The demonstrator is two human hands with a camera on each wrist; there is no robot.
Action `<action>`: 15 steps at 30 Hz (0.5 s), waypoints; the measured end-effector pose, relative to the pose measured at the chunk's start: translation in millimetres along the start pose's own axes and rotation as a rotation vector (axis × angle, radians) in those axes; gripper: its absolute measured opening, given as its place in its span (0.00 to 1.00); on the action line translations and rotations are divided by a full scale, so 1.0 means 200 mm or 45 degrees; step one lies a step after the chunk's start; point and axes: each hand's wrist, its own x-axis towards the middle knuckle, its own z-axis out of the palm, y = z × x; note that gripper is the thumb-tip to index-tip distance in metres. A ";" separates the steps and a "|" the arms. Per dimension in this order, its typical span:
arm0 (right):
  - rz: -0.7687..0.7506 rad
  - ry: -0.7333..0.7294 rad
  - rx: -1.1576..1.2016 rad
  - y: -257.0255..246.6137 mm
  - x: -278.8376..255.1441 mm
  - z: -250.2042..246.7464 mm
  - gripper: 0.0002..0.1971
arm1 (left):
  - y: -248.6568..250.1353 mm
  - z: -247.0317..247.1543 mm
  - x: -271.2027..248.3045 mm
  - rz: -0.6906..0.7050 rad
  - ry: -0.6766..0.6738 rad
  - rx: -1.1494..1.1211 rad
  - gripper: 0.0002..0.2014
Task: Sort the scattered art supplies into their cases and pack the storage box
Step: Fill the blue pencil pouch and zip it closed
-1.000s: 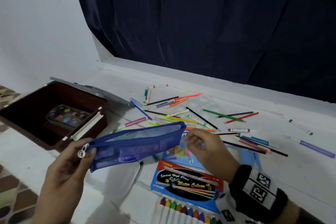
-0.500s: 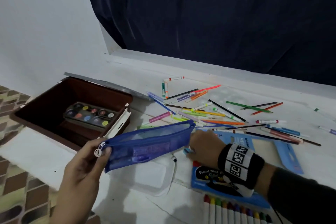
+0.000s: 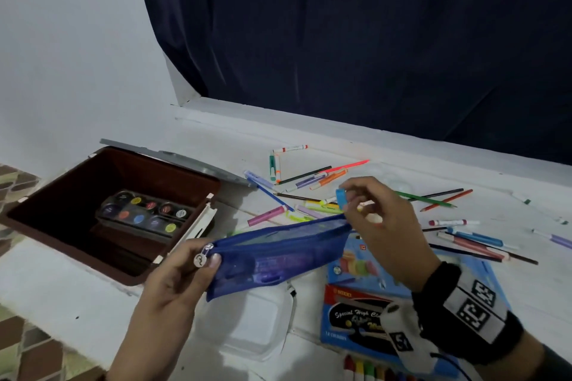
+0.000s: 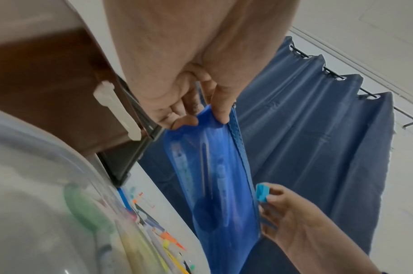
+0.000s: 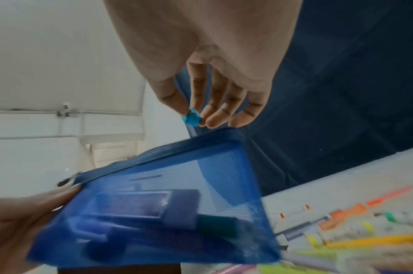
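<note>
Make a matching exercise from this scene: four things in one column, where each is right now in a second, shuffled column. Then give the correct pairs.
Things
1. blue mesh pouch
2. small blue piece
3. paint palette
4. green pencil

Places
A. inside the brown storage box
B. pinched in the right hand, just above the pouch's far end
C. lying loose on the white surface among the other pens
D. held up off the surface by the left hand at its zipper-pull end

Pairs: 1-D, 2-B, 3-A, 4-C
</note>
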 end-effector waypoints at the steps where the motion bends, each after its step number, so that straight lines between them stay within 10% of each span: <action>1: -0.109 -0.071 -0.042 -0.03 -0.03 -0.02 0.14 | 0.00 0.05 0.00 -0.016 -0.029 -0.033 0.09; 6: -0.444 -0.430 -0.444 0.03 -0.12 -0.13 0.10 | 0.01 0.29 -0.04 -0.108 -0.202 -0.111 0.08; 15: -0.162 -0.715 -0.463 0.22 -0.21 -0.41 0.10 | -0.08 0.62 -0.15 -0.295 -0.370 -0.132 0.06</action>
